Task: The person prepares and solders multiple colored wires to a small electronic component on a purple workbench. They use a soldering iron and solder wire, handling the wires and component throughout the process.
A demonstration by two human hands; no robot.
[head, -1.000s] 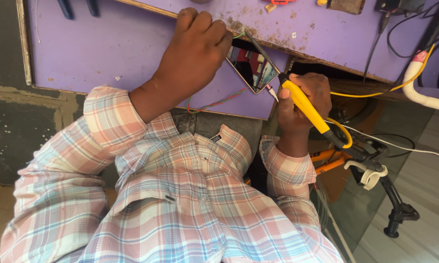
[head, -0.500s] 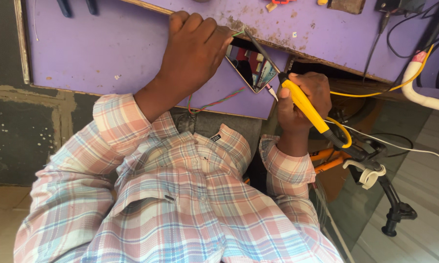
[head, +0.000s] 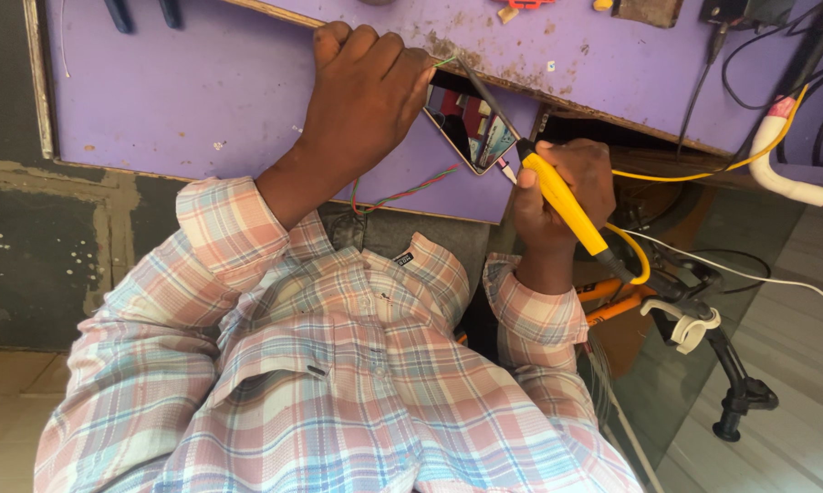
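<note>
My left hand (head: 361, 91) rests as a fist on the purple worktop (head: 183, 100), pinching a thin green wire (head: 444, 62) at its fingertips. Red and green wires (head: 402, 194) trail from under the hand toward my chest. My right hand (head: 557, 196) grips a yellow-handled soldering iron (head: 562, 201), its dark tip (head: 475, 82) pointing up-left to the wire end at the worktop's worn edge. A small device with a glossy screen (head: 471, 128) lies between the two hands, partly hidden by the left hand.
The iron's yellow cord (head: 703, 172) runs right toward a white and pink tube (head: 786, 173). Black cables (head: 749, 64) lie on the upper right worktop. Dark tool handles (head: 138, 13) hang at top left. A black stand with a white clip (head: 703, 333) is low right.
My left hand and the iron hold nearly the same place. The view has shifted slightly, with my sleeve a little higher in the frame.
</note>
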